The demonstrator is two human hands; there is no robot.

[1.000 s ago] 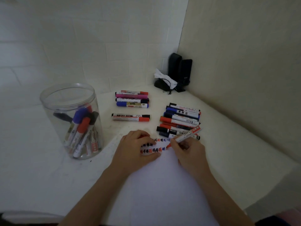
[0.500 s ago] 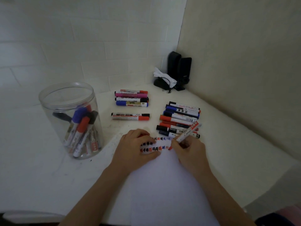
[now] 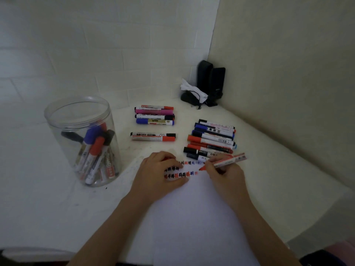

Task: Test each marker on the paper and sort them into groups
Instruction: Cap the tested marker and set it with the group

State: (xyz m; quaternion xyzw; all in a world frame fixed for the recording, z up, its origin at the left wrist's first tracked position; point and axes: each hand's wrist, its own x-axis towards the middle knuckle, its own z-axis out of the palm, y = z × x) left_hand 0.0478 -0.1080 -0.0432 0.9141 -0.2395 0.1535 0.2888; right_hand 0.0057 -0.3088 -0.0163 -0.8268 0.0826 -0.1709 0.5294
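Pinched low on its barrel by the right hand [image 3: 226,176], the light, rigid red marker [image 3: 227,161] tips onto the paper [image 3: 192,217], which the flat left hand [image 3: 157,174] steadies.

Your right hand [image 3: 226,173] has tilted the red-tipped white marker [image 3: 224,162] flatter, its tip now just right of the lower row of red marks [image 3: 189,173].
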